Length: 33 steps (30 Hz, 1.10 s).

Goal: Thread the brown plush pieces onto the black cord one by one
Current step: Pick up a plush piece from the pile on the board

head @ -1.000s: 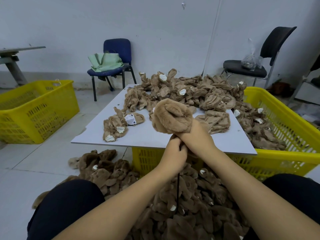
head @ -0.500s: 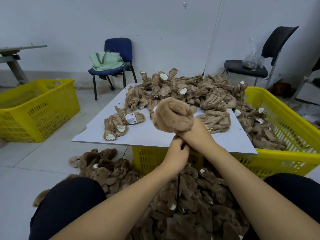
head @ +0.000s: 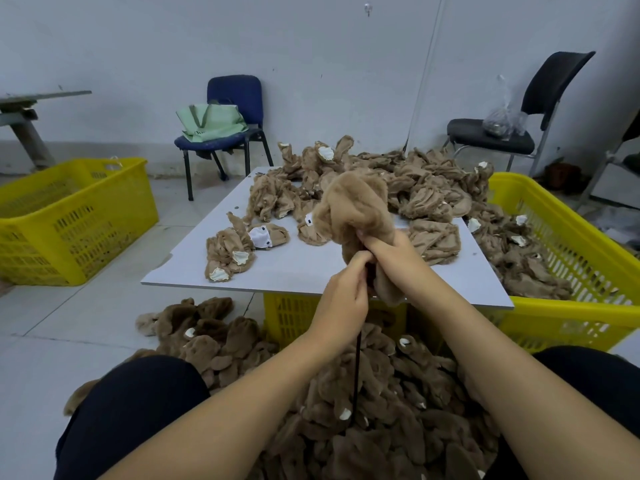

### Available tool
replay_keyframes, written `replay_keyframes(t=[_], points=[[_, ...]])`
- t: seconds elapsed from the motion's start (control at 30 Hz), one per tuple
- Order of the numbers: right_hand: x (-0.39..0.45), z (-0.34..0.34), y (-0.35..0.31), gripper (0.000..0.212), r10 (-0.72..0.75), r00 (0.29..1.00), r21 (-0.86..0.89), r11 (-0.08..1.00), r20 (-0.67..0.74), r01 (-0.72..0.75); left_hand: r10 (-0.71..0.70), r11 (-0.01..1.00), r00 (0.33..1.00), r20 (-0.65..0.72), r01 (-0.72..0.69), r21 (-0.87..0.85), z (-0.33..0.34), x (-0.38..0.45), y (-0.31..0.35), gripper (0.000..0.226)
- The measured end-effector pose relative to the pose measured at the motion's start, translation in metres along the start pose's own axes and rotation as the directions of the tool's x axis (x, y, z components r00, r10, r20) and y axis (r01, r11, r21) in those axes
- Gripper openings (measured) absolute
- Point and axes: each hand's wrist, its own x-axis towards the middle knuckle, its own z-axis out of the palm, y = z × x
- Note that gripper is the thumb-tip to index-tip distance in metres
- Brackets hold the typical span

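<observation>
In the half-second before this moment the rounded brown plush piece (head: 353,216) had been bunched into a ball above the hands; at this moment it hung longer, its lower flap draped below the right hand (head: 394,258) at the centre of the frame. That suggested the piece was being drawn down over the cord end rather than merely held up, so one threading was probably under way, not finished.

The right hand gripped the plush around its middle, fingers curled into the fur. The left hand (head: 346,296), touching it from below, pinched the thin black cord (head: 356,368) at its top; the cord ran straight down from that fist into the dark heap of brown plush pieces (head: 381,410) in the lower centre, between the knees. Whether the cord tip had passed through the piece could not be told, as the fingers hid it.

The yellow slotted plastic crate (head: 588,271) at the right held loose plush pieces along its inner edge and carried the flat white board (head: 294,268), on which an unthreaded pile of tan plush pieces (head: 398,181) lay. A second yellow plastic crate (head: 76,220) at the left showed nothing inside from this angle.
</observation>
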Motion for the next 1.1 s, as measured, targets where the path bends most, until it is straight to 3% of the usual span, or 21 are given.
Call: replay_keyframes(t=[0.13,0.23,0.4,0.57,0.77,0.93,1.1], points=[[0.002,0.001,-0.005,0.031,0.1,0.995,0.028,0.995,-0.022,-0.1,0.036,0.98,0.994,0.107,-0.056,0.192,-0.006,0.006,0.003,0.027],[0.006,-0.001,-0.009,0.034,0.123,0.992,0.148,0.982,-0.021,-0.118,0.03,0.966,0.999,0.027,-0.036,0.255,-0.011,0.011,0.008,0.039],[0.005,-0.01,-0.014,0.043,0.144,0.986,0.166,0.978,-0.086,-0.129,-0.059,0.996,0.972,-0.227,0.074,0.058,-0.024,0.028,0.01,0.025],[0.004,-0.012,-0.012,0.049,0.088,0.994,0.135,0.988,-0.059,-0.08,-0.262,0.961,0.959,-0.107,0.248,-0.125,-0.036,0.046,0.013,0.009],[0.008,-0.019,-0.005,0.057,0.125,0.99,0.162,0.978,0.071,-0.135,-0.425,0.834,0.905,-0.032,0.378,-0.403,-0.047,0.053,0.018,0.014],[0.016,-0.02,-0.004,0.034,0.177,0.98,0.15,0.975,-0.086,-0.163,-0.466,0.781,0.885,-0.006,0.408,-0.473,-0.048,0.059,0.018,0.018],[0.017,-0.013,-0.005,0.028,0.164,0.986,0.145,0.977,-0.032,-0.157,-0.454,0.814,0.89,-0.042,0.395,-0.425,-0.054,0.068,0.014,0.015]])
